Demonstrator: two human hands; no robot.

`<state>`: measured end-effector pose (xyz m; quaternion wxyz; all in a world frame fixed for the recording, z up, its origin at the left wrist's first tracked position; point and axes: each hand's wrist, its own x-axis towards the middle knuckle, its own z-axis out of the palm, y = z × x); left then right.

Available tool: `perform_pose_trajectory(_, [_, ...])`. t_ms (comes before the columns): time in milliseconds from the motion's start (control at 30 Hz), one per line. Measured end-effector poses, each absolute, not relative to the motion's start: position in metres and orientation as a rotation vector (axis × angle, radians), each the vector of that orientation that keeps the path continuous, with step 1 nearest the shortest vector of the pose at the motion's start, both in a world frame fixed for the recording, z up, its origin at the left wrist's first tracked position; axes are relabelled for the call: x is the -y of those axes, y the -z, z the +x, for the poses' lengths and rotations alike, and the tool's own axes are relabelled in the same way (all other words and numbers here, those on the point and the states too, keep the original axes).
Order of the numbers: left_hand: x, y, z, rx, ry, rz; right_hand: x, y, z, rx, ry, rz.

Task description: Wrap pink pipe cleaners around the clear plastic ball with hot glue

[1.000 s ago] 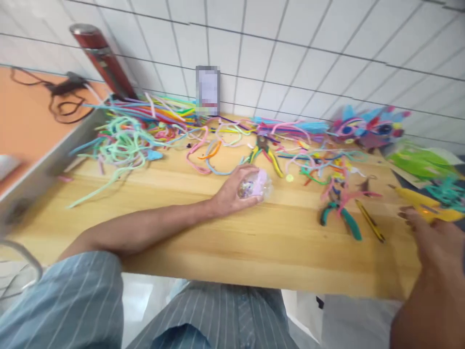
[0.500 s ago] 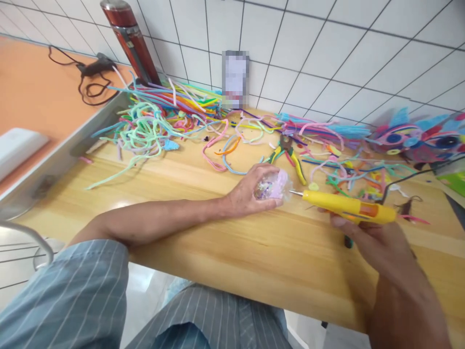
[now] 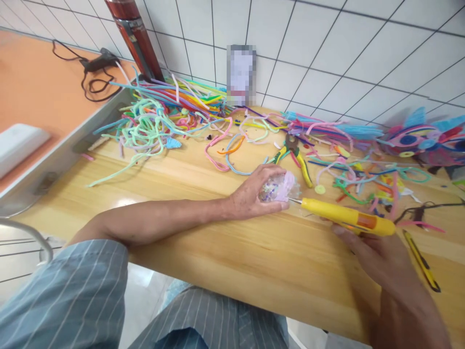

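My left hand is wrapped round a small clear and lilac object with purple bits in it, above the wooden table. In my right hand is a yellow glue gun, pointing left. Its metal tip is at the lower right side of the lilac part; whether it touches cannot be made out. Pliers with yellow and green handles lie just beyond my left hand.
Pipe cleaners are heaped at the back left, more scraps at the right. A red flask and a phone stand by the tiled wall. A yellow cutter lies right of my right hand. Colourful craft figures are behind.
The glue gun's tip has come closer to the lilac object, slightly lower. The view has shifted a little, and the yellow cutter now shows beside my right hand.
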<state>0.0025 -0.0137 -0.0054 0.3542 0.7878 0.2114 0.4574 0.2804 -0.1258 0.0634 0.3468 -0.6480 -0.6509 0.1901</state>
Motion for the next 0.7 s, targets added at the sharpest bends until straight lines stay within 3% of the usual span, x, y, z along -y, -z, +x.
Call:
perform_pose_trajectory(233, [0.0138,0.0058,0.0039,-0.515,-1.231,2.067,0.125,-0.0618,0.2769,1.758,-0.569,-1.573])
perform_pose_trajectory(700, [0.0132,0.0047,0.0044,-0.556,-1.163,2.014,0.1254,-0.069,0.2736,1.857,-0.396,-1.613])
